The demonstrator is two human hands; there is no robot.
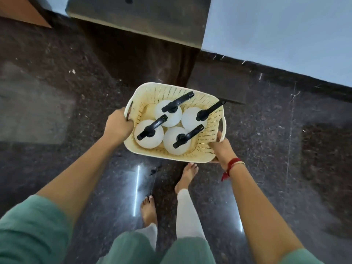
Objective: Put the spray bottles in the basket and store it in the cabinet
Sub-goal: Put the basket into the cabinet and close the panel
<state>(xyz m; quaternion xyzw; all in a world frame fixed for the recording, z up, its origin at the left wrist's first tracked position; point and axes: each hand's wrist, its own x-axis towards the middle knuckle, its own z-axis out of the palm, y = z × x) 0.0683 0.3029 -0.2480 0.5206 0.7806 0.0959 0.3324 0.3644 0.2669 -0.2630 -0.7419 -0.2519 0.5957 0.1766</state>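
A dark cabinet [141, 18] stands just beyond the cream basket [207, 128], above dark polished floor [57, 92]. Left hand [118, 124] and right hand [222, 149] clamp opposite handles — four spray bottles [149, 136] stand upright inside, black nozzles slanting toward the cabinet's right.

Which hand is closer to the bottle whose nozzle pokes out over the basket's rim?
Right. The right hand grips the basket rim just below that bottle; the left hand holds the opposite side.
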